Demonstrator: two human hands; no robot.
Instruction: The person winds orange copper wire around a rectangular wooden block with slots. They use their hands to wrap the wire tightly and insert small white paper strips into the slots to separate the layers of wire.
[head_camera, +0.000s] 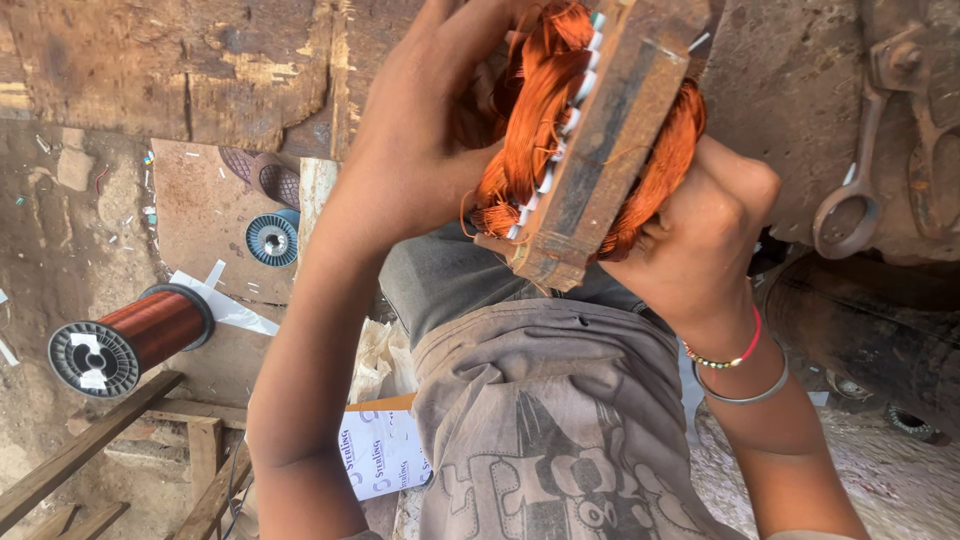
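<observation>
Both hands grip a rusty motor stator (600, 150): the right hand (705, 235) braces its side, and the left hand (430, 120) presses the copper windings (535, 90).

- My left hand (440, 110) is raised at eleven o'clock, fingers curled shut, forearm slanting down to seven.
- My right hand (700, 230) is fisted at two o'clock, wrist bent, forearm dropping to five.

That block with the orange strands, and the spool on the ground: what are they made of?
The block looks like rusty iron or steel: brown, rough, dull. Its strands seem to be coated copper wire, shiny orange. The spool holds similar reddish wire on what looks like grey plastic ends.
</observation>
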